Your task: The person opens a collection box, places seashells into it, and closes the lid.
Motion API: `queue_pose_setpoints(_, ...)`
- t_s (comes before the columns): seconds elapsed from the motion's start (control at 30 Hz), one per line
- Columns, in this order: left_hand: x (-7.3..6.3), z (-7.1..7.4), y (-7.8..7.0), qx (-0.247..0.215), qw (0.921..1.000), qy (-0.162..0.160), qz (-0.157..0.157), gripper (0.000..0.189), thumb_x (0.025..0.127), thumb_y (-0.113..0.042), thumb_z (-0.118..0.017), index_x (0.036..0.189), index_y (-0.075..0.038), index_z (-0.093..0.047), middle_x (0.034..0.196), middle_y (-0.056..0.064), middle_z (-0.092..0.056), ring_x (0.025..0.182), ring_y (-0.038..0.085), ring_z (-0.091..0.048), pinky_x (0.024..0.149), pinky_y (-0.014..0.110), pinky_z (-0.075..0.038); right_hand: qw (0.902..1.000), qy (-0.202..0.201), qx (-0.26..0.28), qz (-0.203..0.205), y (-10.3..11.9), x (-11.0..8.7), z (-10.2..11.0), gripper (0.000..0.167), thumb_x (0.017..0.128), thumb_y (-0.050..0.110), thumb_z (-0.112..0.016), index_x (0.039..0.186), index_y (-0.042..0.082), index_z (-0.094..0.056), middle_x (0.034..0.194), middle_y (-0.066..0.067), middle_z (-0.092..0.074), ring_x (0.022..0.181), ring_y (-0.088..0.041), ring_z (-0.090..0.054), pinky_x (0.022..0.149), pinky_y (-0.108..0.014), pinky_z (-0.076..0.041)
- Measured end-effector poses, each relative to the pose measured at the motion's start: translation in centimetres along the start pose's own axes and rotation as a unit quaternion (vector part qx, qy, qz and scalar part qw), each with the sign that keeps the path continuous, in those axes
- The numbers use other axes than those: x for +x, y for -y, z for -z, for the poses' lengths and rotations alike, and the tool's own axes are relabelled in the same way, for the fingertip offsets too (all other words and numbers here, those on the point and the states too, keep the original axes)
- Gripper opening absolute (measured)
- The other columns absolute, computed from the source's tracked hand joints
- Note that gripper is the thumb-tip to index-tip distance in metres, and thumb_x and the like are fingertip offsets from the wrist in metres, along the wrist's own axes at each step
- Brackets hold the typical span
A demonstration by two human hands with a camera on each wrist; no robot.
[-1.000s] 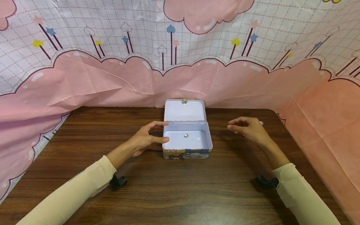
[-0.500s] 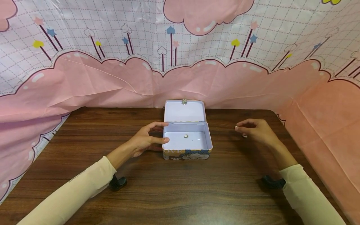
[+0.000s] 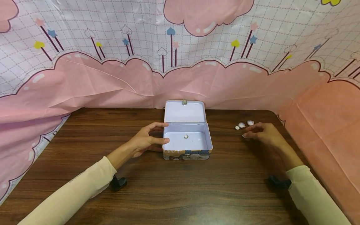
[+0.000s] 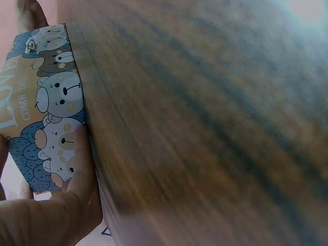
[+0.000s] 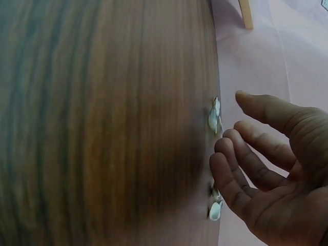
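Note:
An open tin box (image 3: 187, 153) with a white inside and printed bears stands in the middle of the table, its lid raised at the back. A small seashell (image 3: 186, 136) lies on its floor. My left hand (image 3: 143, 139) holds the box by its left end, the thumb over the rim. To the right, my right hand (image 3: 265, 134) hovers close to a seashell (image 3: 244, 136), thumb and fingers apart in the right wrist view. Behind it lie a small round shell (image 3: 237, 127), a fan-shaped shell (image 3: 242, 125) and another shell (image 3: 250, 123). The hand may hide more.
The dark wooden table (image 3: 180, 190) reaches back to a pink and white patterned cloth (image 3: 112, 81), which also runs along the right side. The box lid (image 3: 184, 111) stands just in front of that cloth.
My right hand has moved to the right and slightly toward me, uncovering the shells behind it. The left hand and the box have stayed in place.

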State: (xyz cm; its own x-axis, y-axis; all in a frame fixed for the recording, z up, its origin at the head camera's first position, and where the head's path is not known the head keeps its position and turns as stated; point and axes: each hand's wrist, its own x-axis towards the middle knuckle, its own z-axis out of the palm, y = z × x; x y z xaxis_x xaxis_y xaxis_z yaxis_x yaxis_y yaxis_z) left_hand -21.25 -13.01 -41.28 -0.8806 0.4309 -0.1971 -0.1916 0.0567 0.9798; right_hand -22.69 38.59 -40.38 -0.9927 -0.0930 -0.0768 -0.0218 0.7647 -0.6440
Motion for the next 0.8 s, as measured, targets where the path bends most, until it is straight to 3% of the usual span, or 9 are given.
queue_pose_setpoints(0.1, 0.0, 0.0, 0.0, 0.003, 1.0000, 0.000, 0.000, 0.078, 0.101, -0.003, -0.084, 0.170, -0.013, -0.048, 0.171, 0.024, -0.039, 0.112, 0.024, -0.075, 0.097, 0.050, -0.074, 0.9998, 0.018, -0.007, -0.010, -0.3, 0.0, 0.1, 0.054, 0.102, 0.040, -0.086, 0.138, 0.002, -0.076, 0.136, -0.024, -0.075, 0.114, -0.030, -0.072, 0.089, -0.032, -0.062)
queue_pose_setpoints(0.23, 0.0, 0.0, 0.0, 0.005, 1.0000, 0.000, 0.000, 0.078, 0.101, -0.004, -0.084, 0.169, -0.014, -0.049, 0.171, 0.024, -0.039, 0.113, 0.025, -0.075, 0.098, 0.051, -0.073, 0.9990, 0.036, -0.022, -0.013, -0.6, 0.2, 0.2, 0.058, 0.101, 0.042, -0.088, 0.141, 0.002, -0.075, 0.145, -0.030, -0.071, 0.133, -0.048, -0.065, 0.105, -0.054, -0.060)
queue_pose_setpoints(0.33, -0.1, 0.0, 0.0, 0.005, 1.0000, 0.000, 0.000, 0.079, 0.101, -0.004, -0.084, 0.170, -0.015, -0.049, 0.172, 0.023, -0.039, 0.114, 0.025, -0.075, 0.098, 0.051, -0.073, 0.9984, 0.050, -0.024, -0.014, -0.8, 0.4, 0.3, 0.060, 0.099, 0.040, -0.089, 0.142, 0.000, -0.074, 0.147, -0.032, -0.070, 0.138, -0.052, -0.062, 0.113, -0.067, -0.056)
queue_pose_setpoints(0.43, -0.1, 0.0, 0.0, 0.005, 1.0000, -0.001, 0.000, 0.079, 0.100, -0.004, -0.085, 0.170, -0.015, -0.049, 0.172, 0.023, -0.039, 0.115, 0.026, -0.075, 0.098, 0.051, -0.073, 0.9978, 0.057, -0.031, -0.010, -0.9, 0.7, 0.3, 0.060, 0.098, 0.037, -0.091, 0.141, -0.001, -0.074, 0.136, -0.026, -0.076, 0.123, -0.040, -0.071, 0.111, -0.063, -0.057)
queue_pose_setpoints(0.57, -0.1, 0.0, 0.0, 0.010, 1.0000, 0.000, 0.000, 0.079, 0.101, -0.005, -0.085, 0.170, -0.015, -0.049, 0.173, 0.023, -0.037, 0.118, 0.030, -0.075, 0.098, 0.051, -0.073, 0.9976, 0.058, -0.038, -0.006, -0.7, 0.9, 0.2, 0.056, 0.097, 0.033, -0.092, 0.138, -0.002, -0.076, 0.122, -0.016, -0.080, 0.107, -0.021, -0.069, 0.106, -0.053, -0.057)
queue_pose_setpoints(0.8, 0.1, 0.1, 0.2, 0.006, 1.0000, 0.001, 0.004, 0.077, 0.100, -0.004, -0.085, 0.168, -0.018, -0.051, 0.173, 0.023, -0.038, 0.118, 0.030, -0.074, 0.099, 0.051, -0.073, 0.9974, 0.054, -0.048, -0.006, -0.6, 1.1, 0.2, 0.050, 0.098, 0.031, -0.091, 0.134, -0.001, -0.078, 0.117, -0.013, -0.080, 0.105, -0.020, -0.067, 0.099, -0.040, -0.053)
